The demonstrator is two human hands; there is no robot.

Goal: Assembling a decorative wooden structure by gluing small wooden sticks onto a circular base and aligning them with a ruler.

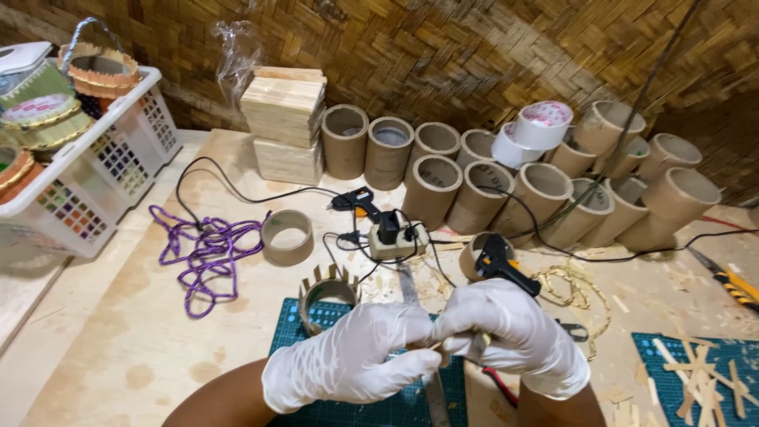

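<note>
Both my hands wear white gloves and meet over a green cutting mat (379,407). My left hand (348,360) pinches a thin wooden stick (436,345) at its tip. My right hand (514,332) closes on the other end of the same stick, and may also grip a small blade, which I cannot make out. A metal ruler (412,289) lies under the hands. Just beyond my left hand stands a cardboard ring with wooden sticks glued upright around it (328,296).
Several cardboard tubes (545,190) line the woven wall. Also here: a plain cardboard ring (287,236), purple cord (207,249), a power strip (395,241), two glue guns (502,265), stacked wooden sticks (285,107), a white basket (103,158) at left, a second mat with stick offcuts (700,372).
</note>
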